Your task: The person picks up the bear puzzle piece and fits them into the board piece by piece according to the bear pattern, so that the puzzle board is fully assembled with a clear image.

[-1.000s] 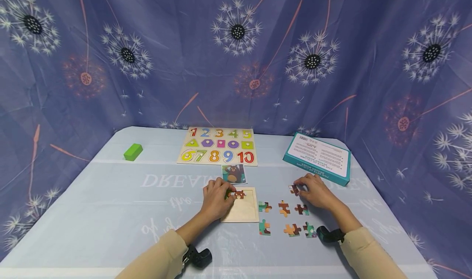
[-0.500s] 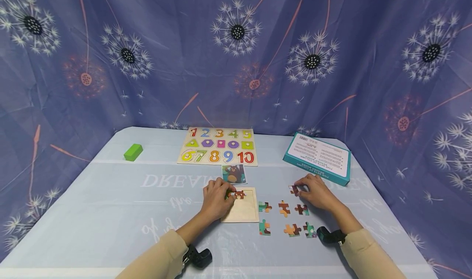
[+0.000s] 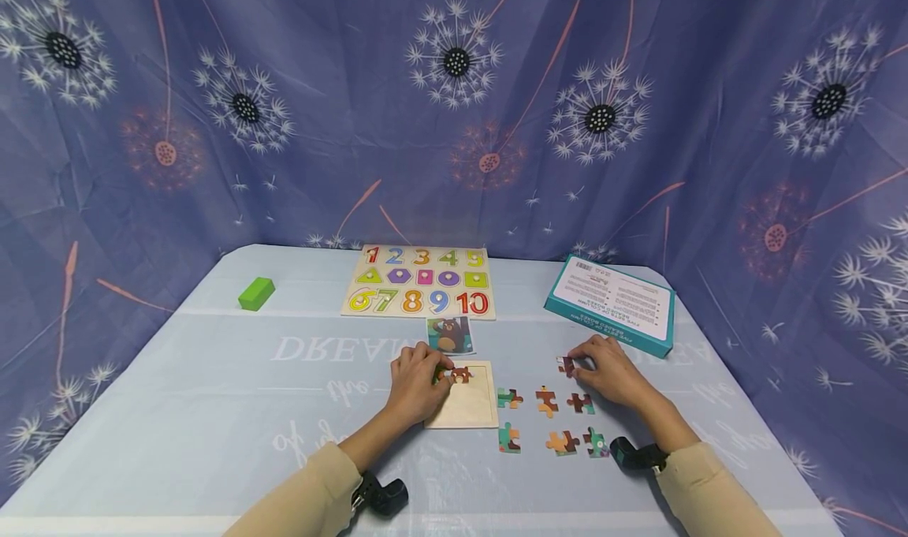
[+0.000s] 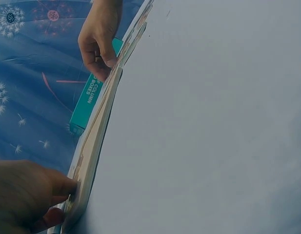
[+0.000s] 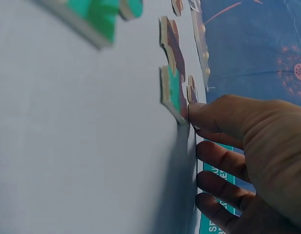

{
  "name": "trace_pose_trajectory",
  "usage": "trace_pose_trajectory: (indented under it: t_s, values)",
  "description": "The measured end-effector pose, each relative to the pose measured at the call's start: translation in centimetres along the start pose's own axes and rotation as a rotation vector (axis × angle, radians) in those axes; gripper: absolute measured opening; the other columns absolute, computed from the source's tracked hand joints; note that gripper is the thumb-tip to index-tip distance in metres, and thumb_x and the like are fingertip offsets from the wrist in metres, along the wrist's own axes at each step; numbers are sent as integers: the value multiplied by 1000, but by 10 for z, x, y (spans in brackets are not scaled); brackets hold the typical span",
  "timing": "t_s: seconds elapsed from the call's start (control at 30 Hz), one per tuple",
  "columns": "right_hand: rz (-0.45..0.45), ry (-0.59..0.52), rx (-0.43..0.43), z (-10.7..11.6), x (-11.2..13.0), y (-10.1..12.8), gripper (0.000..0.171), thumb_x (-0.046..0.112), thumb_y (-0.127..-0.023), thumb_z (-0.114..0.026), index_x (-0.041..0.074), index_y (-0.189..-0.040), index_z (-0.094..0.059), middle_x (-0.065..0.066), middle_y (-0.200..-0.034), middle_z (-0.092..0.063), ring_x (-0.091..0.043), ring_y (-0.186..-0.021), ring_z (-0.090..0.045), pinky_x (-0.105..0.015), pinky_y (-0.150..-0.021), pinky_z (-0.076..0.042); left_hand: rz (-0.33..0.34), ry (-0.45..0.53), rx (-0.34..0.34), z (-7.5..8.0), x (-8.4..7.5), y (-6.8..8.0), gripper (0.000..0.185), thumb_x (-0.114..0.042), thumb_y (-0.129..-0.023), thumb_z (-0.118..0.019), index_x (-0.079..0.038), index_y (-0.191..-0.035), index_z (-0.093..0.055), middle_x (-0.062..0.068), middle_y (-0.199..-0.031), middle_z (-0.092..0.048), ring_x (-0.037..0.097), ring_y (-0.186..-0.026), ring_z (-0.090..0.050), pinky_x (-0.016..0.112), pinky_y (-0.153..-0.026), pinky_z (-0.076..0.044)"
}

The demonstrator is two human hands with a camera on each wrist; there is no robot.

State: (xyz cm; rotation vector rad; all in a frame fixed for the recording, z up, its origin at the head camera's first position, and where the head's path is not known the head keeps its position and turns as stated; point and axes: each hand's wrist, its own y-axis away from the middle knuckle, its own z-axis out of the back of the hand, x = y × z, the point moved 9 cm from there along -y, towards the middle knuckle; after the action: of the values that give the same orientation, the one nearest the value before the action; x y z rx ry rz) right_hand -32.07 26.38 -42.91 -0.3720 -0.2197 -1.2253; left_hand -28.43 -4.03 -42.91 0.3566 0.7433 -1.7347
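Observation:
A square wooden puzzle tray (image 3: pixel 464 407) lies in front of me, with a brown jigsaw piece (image 3: pixel 461 374) inside near its top edge. My left hand (image 3: pixel 417 383) is over the tray's upper left corner. Its thumb and fingers pinch a green-edged puzzle piece (image 3: pixel 436 374), mostly hidden by the hand. To the right, my right hand (image 3: pixel 610 370) pinches a brown-and-white puzzle piece (image 3: pixel 564 366) between thumb and fingers, low at the tabletop. Several loose pieces lie between the tray and this hand, among them an orange-brown piece (image 3: pixel 546 401) and a dark brown piece (image 5: pixel 174 46).
A bear picture card (image 3: pixel 450 336) lies just behind the tray. Farther back is a number-and-shape board (image 3: pixel 418 281). A teal box (image 3: pixel 612 304) sits at the back right, and a green block (image 3: pixel 256 293) at the back left. Patterned blue cloth (image 3: pixel 454 166) hangs behind the table.
The piece in my right fingers has shifted very slightly to the right. My left hand stays in place on the tray corner, and the loose pieces have not moved.

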Motion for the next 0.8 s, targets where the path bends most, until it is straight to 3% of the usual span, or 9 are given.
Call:
trace_pose_trajectory:
  t_s: [0.47,0.8]
  values:
    - [10,15,-10,4,6,2,24,19,-79,-71,11,-101,-69,-6,-100,-63,-21,-93,-46,-37,-79,-37,8,-2,7,-2,1,0,10,-19,-80,-67,-16,-91,-67,0,-95,-51,19,-92,-39,48,-88,-28]
    - [40,-2,-6,9,28,1,24,19,-79,-71,12,-102,-69,-4,-101,-65,-21,-96,-47,-37,-79,-38,-12,11,-7,-1,0,0,10,-18,-80,-67,-16,-90,-66,1,-95,-51,20,-92,-39,48,-87,-28]
